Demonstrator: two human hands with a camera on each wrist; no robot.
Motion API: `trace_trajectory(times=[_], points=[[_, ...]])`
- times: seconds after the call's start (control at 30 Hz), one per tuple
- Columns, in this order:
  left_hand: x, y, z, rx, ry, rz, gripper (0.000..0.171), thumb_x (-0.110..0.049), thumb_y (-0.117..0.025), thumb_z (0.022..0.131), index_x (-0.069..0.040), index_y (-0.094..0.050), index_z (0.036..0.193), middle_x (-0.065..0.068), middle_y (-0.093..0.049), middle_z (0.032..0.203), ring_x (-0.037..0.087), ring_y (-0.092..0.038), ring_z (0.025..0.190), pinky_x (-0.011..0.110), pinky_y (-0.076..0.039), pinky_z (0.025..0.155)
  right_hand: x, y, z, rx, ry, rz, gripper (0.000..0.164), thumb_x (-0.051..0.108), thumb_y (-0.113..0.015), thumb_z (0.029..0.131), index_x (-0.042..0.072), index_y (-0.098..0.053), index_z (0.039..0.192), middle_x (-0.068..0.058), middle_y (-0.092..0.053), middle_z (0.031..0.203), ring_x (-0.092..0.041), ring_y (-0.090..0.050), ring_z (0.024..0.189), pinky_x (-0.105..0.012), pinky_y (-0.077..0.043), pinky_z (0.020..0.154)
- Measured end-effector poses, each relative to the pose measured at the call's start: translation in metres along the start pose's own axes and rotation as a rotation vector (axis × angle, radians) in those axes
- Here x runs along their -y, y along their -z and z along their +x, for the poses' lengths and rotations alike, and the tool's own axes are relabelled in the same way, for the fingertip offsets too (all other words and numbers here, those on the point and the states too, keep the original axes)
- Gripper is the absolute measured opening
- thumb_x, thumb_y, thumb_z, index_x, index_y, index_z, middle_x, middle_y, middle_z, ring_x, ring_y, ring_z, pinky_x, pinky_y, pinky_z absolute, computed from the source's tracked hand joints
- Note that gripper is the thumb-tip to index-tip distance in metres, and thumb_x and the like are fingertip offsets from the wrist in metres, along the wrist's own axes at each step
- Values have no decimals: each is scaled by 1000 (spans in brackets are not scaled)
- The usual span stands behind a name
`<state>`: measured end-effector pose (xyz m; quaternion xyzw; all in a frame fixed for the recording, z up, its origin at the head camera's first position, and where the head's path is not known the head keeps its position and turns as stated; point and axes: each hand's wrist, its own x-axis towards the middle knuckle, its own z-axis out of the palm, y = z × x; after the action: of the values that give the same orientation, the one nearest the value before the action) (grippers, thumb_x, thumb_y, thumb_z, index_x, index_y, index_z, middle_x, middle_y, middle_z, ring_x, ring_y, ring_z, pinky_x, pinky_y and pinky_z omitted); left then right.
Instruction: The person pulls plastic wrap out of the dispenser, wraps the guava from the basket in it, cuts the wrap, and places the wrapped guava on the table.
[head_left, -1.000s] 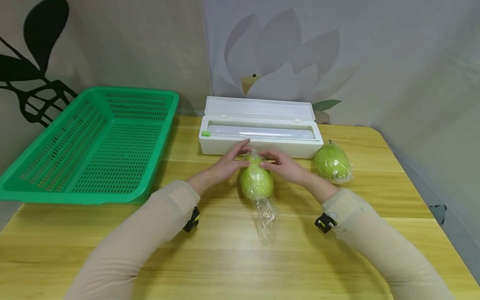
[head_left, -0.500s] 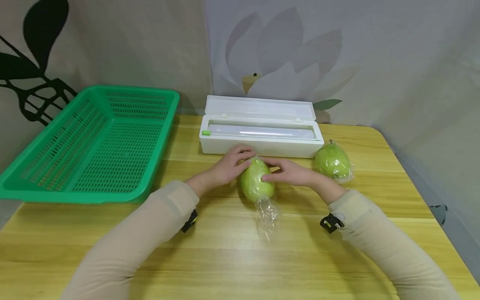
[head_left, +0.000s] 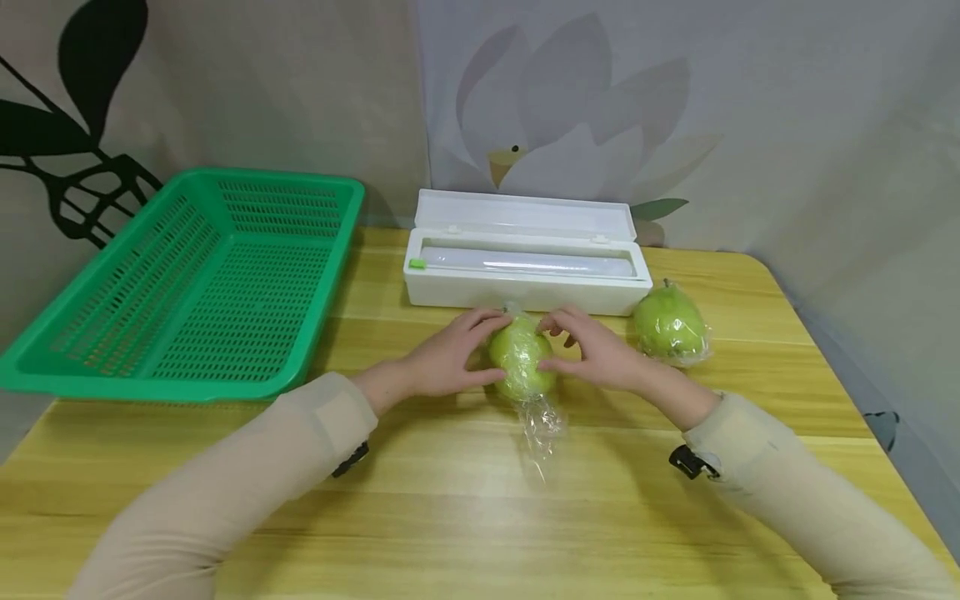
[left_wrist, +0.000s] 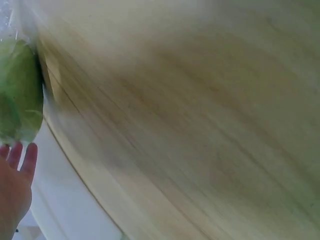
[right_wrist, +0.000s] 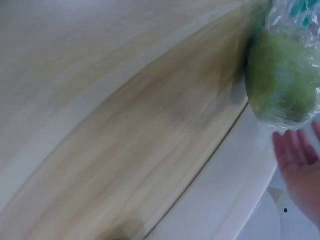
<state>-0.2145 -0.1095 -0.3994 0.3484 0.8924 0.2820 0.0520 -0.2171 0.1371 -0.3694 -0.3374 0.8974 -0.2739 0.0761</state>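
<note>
A green pear [head_left: 519, 358] wrapped in cling film lies on the table in front of the white box. A loose tail of film [head_left: 542, 421] trails from its near end. My left hand [head_left: 453, 354] is spread at the pear's left side, fingertips by its far end and thumb at its flank. On the other side my right hand [head_left: 596, 354] has bent fingers and a thumb tip right at the pear. In both wrist views the pear [left_wrist: 20, 90] shows beyond the extended fingers. Shiny wrinkled film covers the pear [right_wrist: 280, 80] in the right wrist view.
A white cling film box [head_left: 525, 292] with raised lid holds a roll of film [head_left: 525, 261] just behind the hands. To its right sits another wrapped pear [head_left: 670, 323]. A green plastic basket [head_left: 322, 275] stands at the left of the wooden table [head_left: 450, 533].
Both hands have drawn apart from the pear's far end to its sides, with more of its top showing. The film tail has gathered slightly and swung right.
</note>
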Motion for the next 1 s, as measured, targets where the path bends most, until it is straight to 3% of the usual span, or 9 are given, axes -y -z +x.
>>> trace_trajectory(times=[0.13,0.3,0.47,0.63,0.83,1.0], points=[[-1,-2,-2,-19,-28,61,77,-44,-63,86,-13,-28,147,11,-28,149,29,-32,136,45,-36,109,-1,-1,-15,2,171,-141,48,27,-70,81,6,-52,121,-9,-52,122,-25,-55,109,-40,-51,90],[-7,-3,-5,-81,-107,128,66,-38,-64,87,-10,-38,141,13,-35,145,28,-37,133,42,-39,107,-4,-5,-28,20,258,-286,64,31,-73,77,7,-47,130,-12,-46,135,-29,-49,123,-45,-44,101],[-11,-7,-11,-128,-300,259,42,-24,-65,87,-6,-53,123,11,-51,127,25,-48,121,36,-41,106,-4,-6,-33,60,269,-365,80,42,-77,72,10,-42,136,-14,-39,142,-30,-46,126,-45,-42,103],[-9,-14,-16,-146,-478,395,47,-29,-72,79,-10,-55,119,10,-51,123,24,-51,114,37,-44,101,-3,-5,-33,83,277,-385,86,40,-76,72,12,-35,141,-13,-33,147,-30,-46,126,-44,-45,100],[-10,-19,-15,-172,-517,438,52,-40,-75,75,-14,-55,115,7,-51,118,21,-51,108,35,-46,96,0,-7,-31,110,241,-400,90,39,-75,73,13,-28,146,-13,-28,151,-31,-43,130,-46,-43,102],[-11,-24,-12,-240,-557,457,48,-40,-76,74,-14,-57,110,5,-52,111,19,-51,102,31,-48,89,-1,-11,-28,61,225,-400,89,47,-74,73,11,-33,143,-14,-32,149,-31,-42,130,-46,-41,104]])
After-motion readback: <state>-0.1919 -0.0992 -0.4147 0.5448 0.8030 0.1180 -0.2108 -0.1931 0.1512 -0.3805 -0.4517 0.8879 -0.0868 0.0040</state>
